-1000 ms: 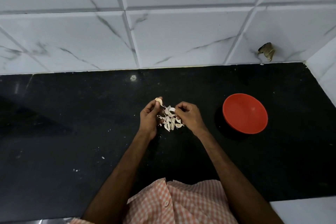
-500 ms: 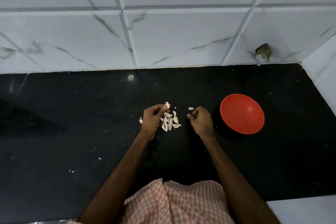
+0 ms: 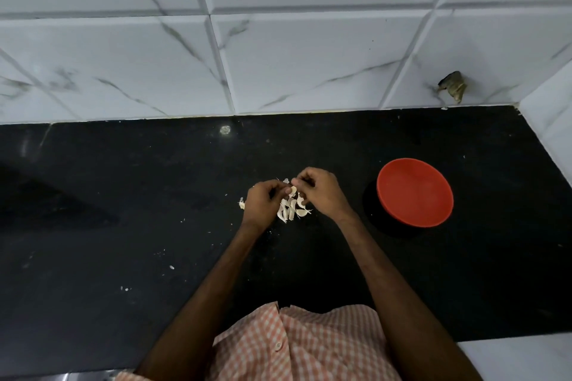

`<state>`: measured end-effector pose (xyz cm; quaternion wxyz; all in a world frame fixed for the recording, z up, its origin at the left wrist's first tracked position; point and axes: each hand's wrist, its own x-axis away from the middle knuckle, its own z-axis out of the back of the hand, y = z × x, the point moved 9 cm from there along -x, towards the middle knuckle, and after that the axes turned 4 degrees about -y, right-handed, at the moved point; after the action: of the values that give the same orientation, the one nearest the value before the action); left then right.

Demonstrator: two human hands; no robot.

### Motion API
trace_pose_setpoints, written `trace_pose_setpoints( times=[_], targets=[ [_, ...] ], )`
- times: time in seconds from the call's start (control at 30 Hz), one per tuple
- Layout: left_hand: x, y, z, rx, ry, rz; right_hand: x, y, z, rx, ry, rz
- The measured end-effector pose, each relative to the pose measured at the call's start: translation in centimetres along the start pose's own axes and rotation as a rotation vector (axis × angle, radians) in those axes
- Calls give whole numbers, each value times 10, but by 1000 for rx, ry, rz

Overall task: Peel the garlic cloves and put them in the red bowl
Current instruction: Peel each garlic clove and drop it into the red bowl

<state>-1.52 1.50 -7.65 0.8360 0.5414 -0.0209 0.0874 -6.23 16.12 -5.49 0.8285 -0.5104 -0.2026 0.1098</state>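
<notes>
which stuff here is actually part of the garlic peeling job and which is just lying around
Part of the job:
- left hand and right hand, pinching one clove between them
- garlic pile on the counter
- red bowl, looks empty

Just lying about:
- stray clove left of the hands
- white flecks
- brown object on the wall tiles

bowl (image 3: 414, 195) red | counter (image 3: 123, 210) black | tiles (image 3: 309, 65) white, grey-veined | shirt (image 3: 303, 346) orange-white check
</notes>
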Motion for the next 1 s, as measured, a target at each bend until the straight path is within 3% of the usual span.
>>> trace_pose_setpoints(
  times=[0.17,0.33,0.57,0.8,1.0],
  targets=[
    [2,9,-4,-81,18,-62,1,9,-14,-95,-86,-142],
    [1,9,-2,-49,22,-87,7,16,-27,-423,-123,-311],
    [5,18,-1,77,6,-120,12,22,-35,-674,-152,-370],
    [7,16,2,196,54,-81,10,13,-36,-629,-160,-360],
    [7,4,-11,601,150,161,4,4,-21,-381,82,-178]
  ],
)
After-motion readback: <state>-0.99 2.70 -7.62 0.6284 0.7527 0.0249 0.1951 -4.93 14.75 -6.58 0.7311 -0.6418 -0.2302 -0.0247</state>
